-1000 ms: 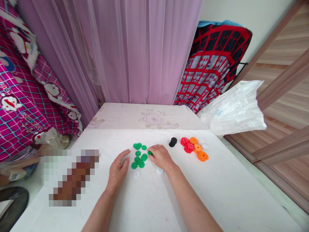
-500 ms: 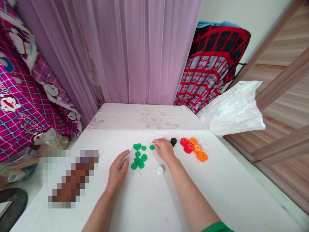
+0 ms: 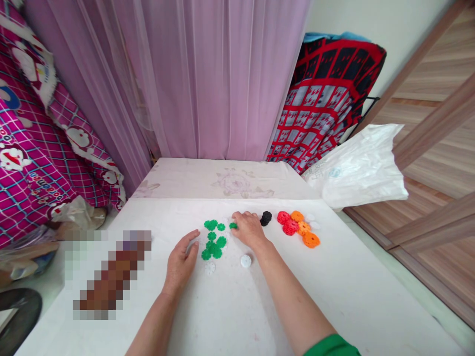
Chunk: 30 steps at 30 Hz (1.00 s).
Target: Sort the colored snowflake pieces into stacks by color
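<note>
My left hand rests on the table to the left of several green notched plastic discs, thumb apart from the fingers, holding nothing. My right hand has its fingers curled down over a single green disc at the right of that group; the fingertips partly cover it. Pale, nearly clear discs lie around the green ones. Nearer to me, below my right hand, sits a white stack of discs. Just past the knuckles of my right hand stands a black stack.
Red discs and orange discs lie in stacks on the right, with whitish ones behind. The white-covered table meets a floral-covered surface. A white plastic bag stands at the right edge. A blurred-out patch covers the left side.
My right hand has shifted slightly left, its fingers closing onto the single green disc. More of the black stack shows now. The left hand has stayed put.
</note>
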Available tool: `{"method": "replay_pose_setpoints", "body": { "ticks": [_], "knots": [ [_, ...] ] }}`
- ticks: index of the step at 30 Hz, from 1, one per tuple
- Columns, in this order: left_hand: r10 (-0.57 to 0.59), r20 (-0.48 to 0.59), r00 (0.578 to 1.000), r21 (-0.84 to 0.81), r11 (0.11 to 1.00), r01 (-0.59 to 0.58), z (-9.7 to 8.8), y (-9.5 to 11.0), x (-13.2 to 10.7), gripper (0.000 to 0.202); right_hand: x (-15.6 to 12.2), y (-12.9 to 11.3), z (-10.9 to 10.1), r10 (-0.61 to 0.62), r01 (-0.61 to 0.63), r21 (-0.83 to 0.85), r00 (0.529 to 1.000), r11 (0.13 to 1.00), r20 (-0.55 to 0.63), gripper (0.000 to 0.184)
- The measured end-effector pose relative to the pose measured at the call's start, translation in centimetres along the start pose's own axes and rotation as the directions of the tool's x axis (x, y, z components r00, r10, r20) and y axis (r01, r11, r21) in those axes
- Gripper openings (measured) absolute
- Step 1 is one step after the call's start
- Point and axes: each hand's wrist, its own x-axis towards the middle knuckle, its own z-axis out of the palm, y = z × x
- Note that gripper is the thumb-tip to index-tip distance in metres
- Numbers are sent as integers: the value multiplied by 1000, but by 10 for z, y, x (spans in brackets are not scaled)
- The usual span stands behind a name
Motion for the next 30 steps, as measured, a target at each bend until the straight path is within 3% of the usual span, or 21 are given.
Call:
{"method": "replay_pose_setpoints", "body": {
  "ticks": [4,9,13,18,30],
  "knots": [
    [4,-10,1000,-10,1000,-4,0,1,0,37,-15,13,-9,61,-44,123,989,991,-137,33],
    [12,-7,1000,-8,1000,-12,0,1,0,36,-42,44,-22,202,-146,203,934,968,-293,35],
    [1,2,1000,4,1000,-1,0,-3,0,38,-49,54,-24,202,-163,162,943,973,-264,37],
    [-10,-3,1000,-14,1000,10,0,-1,0,38,-44,42,-19,117,-97,108,974,989,-196,38],
    [-9,5,1000,-19,1000,9,0,1,-1,37,-41,34,-16,120,-114,57,985,992,-126,39]
  ]
}}
